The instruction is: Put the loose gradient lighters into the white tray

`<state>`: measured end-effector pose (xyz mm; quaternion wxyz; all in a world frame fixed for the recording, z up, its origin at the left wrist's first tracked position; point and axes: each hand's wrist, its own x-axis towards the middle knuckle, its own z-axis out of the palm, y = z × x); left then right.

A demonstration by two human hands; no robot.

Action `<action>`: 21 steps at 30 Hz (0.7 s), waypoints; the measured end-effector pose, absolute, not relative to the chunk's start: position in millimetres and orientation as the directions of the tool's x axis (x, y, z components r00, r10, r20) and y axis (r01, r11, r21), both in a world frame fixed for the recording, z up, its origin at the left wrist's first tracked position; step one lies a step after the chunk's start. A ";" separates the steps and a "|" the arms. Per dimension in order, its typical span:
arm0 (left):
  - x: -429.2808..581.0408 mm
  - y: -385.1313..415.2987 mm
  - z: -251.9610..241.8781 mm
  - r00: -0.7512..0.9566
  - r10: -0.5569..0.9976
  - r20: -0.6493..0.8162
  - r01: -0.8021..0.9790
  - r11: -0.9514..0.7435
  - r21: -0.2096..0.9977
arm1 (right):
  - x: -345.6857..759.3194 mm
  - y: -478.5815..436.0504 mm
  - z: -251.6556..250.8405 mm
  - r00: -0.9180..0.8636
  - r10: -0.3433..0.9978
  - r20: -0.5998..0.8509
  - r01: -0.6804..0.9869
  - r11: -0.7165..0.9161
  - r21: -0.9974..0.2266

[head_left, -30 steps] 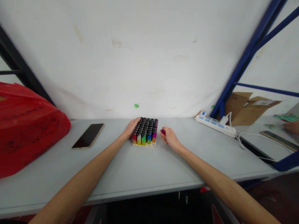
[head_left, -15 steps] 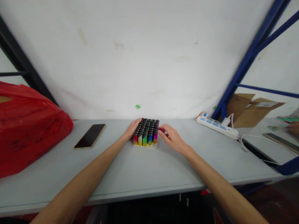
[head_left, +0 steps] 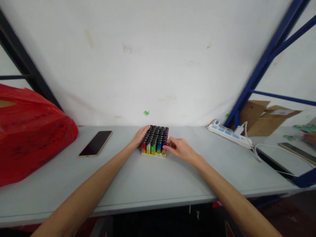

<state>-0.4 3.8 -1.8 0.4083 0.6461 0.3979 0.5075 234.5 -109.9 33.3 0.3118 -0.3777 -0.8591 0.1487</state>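
Observation:
A tray of colourful lighters [head_left: 154,140] with black tops stands upright in rows on the grey table [head_left: 148,177], near the wall. My left hand [head_left: 140,136] rests flat against the tray's left side. My right hand [head_left: 179,148] is at the tray's front right corner, its fingertips pinching a purple lighter [head_left: 165,144] that stands at the edge of the pack.
A black phone [head_left: 95,143] lies left of the tray, and a large red plastic bag [head_left: 29,131] fills the far left. A white power strip [head_left: 229,134] with cables lies at the right. Cardboard boxes [head_left: 264,118] and another person's hand [head_left: 310,136] are beyond.
My right hand, which held the purple lighter apart to the right of the tray, has moved left and brought the lighter to the tray's front right corner. My left hand stayed put.

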 end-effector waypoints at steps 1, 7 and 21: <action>-0.6 4.2 -2.1 0.170 0.928 0.333 0.103 -0.353 0.930 | 234.6 -109.5 33.4 -0.538 0.736 0.412 0.550 0.676 -0.490; 0.3 1.7 0.9 0.169 0.924 0.344 0.106 -0.364 0.925 | 231.8 -108.5 29.2 -0.501 0.766 0.402 0.671 0.637 -0.379; 2.3 12.7 -9.3 0.060 0.976 0.210 0.011 -0.211 0.977 | 203.3 -112.9 10.3 -0.497 0.658 0.565 0.623 0.724 -0.295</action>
